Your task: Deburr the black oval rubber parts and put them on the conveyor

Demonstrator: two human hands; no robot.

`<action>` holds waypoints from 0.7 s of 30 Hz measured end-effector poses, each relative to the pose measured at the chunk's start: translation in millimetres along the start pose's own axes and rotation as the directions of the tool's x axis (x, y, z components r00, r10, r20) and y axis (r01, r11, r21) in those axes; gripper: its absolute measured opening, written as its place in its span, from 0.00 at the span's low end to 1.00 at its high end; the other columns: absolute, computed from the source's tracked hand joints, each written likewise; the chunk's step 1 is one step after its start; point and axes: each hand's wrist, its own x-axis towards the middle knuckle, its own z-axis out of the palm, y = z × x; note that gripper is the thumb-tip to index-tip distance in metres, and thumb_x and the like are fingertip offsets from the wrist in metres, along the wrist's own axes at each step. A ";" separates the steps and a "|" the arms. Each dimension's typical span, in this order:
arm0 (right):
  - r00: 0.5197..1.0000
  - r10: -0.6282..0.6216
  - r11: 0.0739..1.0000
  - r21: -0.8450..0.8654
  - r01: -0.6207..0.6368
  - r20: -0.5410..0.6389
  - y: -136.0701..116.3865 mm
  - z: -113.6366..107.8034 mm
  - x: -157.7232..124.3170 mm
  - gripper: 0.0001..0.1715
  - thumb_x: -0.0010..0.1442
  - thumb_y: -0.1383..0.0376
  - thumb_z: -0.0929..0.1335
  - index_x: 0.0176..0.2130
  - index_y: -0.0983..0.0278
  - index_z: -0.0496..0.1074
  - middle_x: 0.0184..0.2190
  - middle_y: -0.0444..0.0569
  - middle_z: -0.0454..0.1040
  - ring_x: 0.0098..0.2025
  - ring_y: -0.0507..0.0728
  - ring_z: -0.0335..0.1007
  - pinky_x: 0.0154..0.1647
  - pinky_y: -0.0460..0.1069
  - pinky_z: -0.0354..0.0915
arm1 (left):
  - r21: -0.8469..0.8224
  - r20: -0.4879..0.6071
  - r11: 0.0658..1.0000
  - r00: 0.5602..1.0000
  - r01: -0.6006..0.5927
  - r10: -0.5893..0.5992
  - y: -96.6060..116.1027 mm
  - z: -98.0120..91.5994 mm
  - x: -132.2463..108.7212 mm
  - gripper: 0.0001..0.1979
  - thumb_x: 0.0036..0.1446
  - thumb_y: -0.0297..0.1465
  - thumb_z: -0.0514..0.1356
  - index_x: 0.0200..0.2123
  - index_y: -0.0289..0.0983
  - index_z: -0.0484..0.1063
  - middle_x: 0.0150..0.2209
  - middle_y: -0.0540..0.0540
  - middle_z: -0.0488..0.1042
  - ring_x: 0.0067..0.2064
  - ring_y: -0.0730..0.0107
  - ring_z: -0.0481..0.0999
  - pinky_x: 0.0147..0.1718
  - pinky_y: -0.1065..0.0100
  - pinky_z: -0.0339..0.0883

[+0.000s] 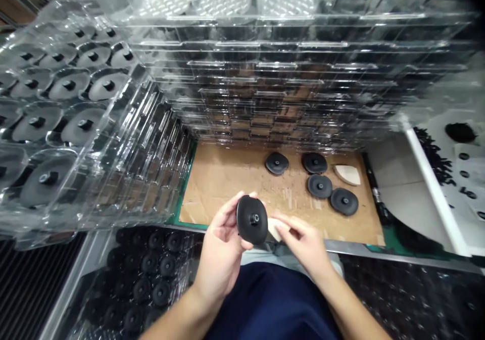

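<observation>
My left hand (pixel 223 244) grips a black rounded-square plastic cap (pixel 247 231) by its edges, its short centre post facing up toward me. Close beside it, my right hand (pixel 303 241) pinches a pale cream pad (pixel 274 229) between thumb and fingers; the pad is next to the cap's right edge, and I cannot tell if they touch. Several more black caps (pixel 319 186) lie post-up on the cardboard sheet (pixel 223 173). Near them, toward the right, rests another cream wedge-shaped pad (pixel 347 174).
Tall stacks of clear plastic trays (pixel 261 77) wall off the back; the left stack's trays hold grey caps (pixel 68 85). A tray of black caps (pixel 142 289) sits low at the left. At the right, a white-edged bin (pixel 435 188) stands beside small black parts (pixel 435 158).
</observation>
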 end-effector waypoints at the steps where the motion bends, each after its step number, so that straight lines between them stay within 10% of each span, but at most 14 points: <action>1: 0.999 -0.003 1.000 0.008 0.003 -0.047 -13.4 -2.5 -0.2 0.12 0.59 0.63 0.67 0.40 0.62 0.78 0.34 0.50 0.80 0.29 0.54 0.74 0.27 0.47 0.70 | 0.004 0.000 1.000 1.000 -0.014 0.014 -1.1 1.5 -0.8 0.31 0.33 0.29 0.75 0.45 0.46 0.76 0.50 0.47 0.78 0.54 0.58 0.74 0.50 0.66 0.68; 7: 0.934 -0.317 0.942 0.061 0.331 -0.164 -95.4 -5.4 1.8 0.14 0.60 0.70 0.65 0.45 0.64 0.75 0.34 0.49 0.79 0.29 0.52 0.73 0.25 0.45 0.68 | 0.079 -0.066 0.996 0.997 -0.040 0.045 0.6 2.7 -2.0 0.31 0.32 0.23 0.73 0.44 0.44 0.76 0.48 0.45 0.79 0.51 0.57 0.75 0.48 0.64 0.70; 11: 0.994 -0.106 0.988 0.116 0.102 0.037 -72.9 -9.9 -3.9 0.11 0.60 0.67 0.65 0.40 0.61 0.78 0.32 0.46 0.79 0.23 0.50 0.70 0.19 0.44 0.65 | 0.054 -0.105 0.998 0.994 -0.027 0.033 3.3 -7.3 2.2 0.31 0.31 0.23 0.73 0.44 0.43 0.76 0.48 0.45 0.79 0.51 0.56 0.76 0.50 0.61 0.68; 14: 0.998 -0.026 0.998 0.053 0.029 -0.060 -62.3 -19.4 -4.0 0.11 0.60 0.65 0.66 0.41 0.59 0.77 0.39 0.46 0.80 0.32 0.53 0.75 0.24 0.44 0.68 | 0.019 -0.079 1.000 0.997 0.013 -0.011 0.8 -6.8 3.5 0.32 0.31 0.23 0.73 0.45 0.44 0.75 0.48 0.46 0.79 0.50 0.57 0.76 0.50 0.63 0.68; 18: 0.919 -0.351 0.936 -0.048 0.348 -0.180 -88.3 -16.6 0.8 0.15 0.62 0.69 0.64 0.48 0.61 0.72 0.42 0.48 0.79 0.39 0.54 0.75 0.37 0.49 0.70 | -0.023 0.005 0.995 0.996 0.095 -0.095 0.4 1.5 0.7 0.31 0.32 0.27 0.74 0.45 0.43 0.76 0.47 0.45 0.79 0.48 0.59 0.77 0.47 0.66 0.70; 21: 0.859 -0.511 0.859 -0.001 0.511 -0.008 -104.8 -7.7 4.7 0.15 0.61 0.72 0.63 0.47 0.65 0.71 0.35 0.48 0.79 0.33 0.53 0.73 0.36 0.49 0.69 | -0.044 0.006 0.991 0.992 0.128 -0.128 4.9 2.4 -0.9 0.29 0.34 0.30 0.74 0.44 0.44 0.76 0.45 0.46 0.79 0.44 0.61 0.79 0.45 0.66 0.71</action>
